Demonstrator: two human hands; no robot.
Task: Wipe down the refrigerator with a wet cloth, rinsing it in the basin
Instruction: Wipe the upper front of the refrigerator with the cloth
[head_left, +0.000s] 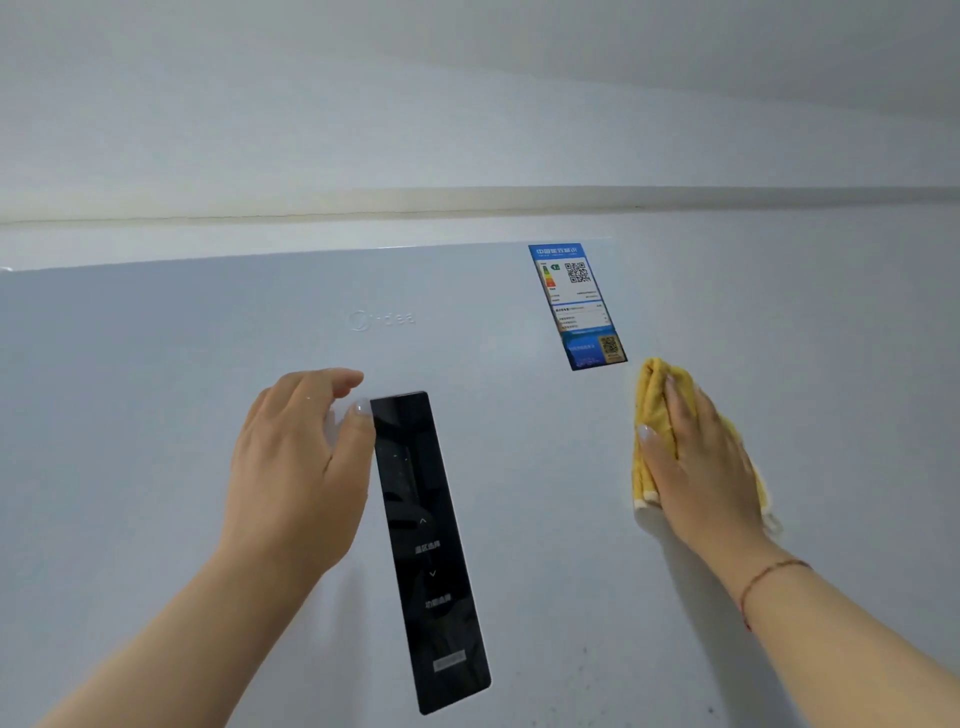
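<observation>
The white refrigerator door (171, 395) fills the lower two thirds of the view. A folded yellow cloth (652, 400) lies flat against the door at the right, just below a blue energy label (576, 306). My right hand (701, 462) presses the cloth to the door with straight fingers. My left hand (296, 467) hovers in front of the door with loosely curved fingers and holds nothing; its thumb lies at the top left corner of the black control panel (431, 561). The basin is out of view.
The refrigerator's top edge (311, 252) runs across the middle of the view, with a white wall and ceiling above it. A faint brand logo (382, 318) sits above the control panel. Small dark specks dot the door at the lower right.
</observation>
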